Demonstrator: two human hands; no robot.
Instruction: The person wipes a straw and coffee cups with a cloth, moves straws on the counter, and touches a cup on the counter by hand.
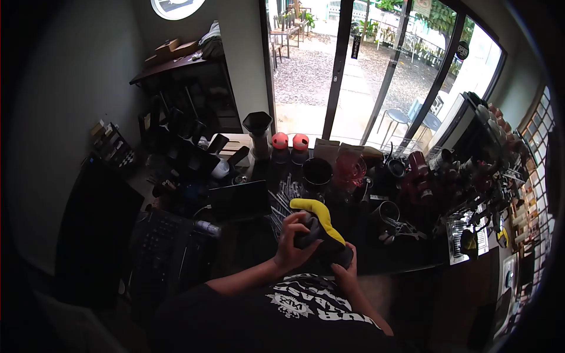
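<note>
My left hand (292, 242) is closed around a dark rounded object (307, 230), whose exact kind is hard to make out. A yellow cloth (321, 216) lies along the far side of that object and curves down toward the right. Lower and to the right, my right hand (346, 264) grips a dark piece (337, 256) next to the lower end of the cloth. Both hands are close together over the near edge of the dark counter. Whether the two dark parts are joined is unclear.
Beyond my hands are a bundle of metal utensils (287, 197), a dark round container (317, 172) and red glassware (350, 170). A metal cup (387, 212) lies to the right near spoons. A keyboard (158, 235) and a dark screen (238, 199) are on the left.
</note>
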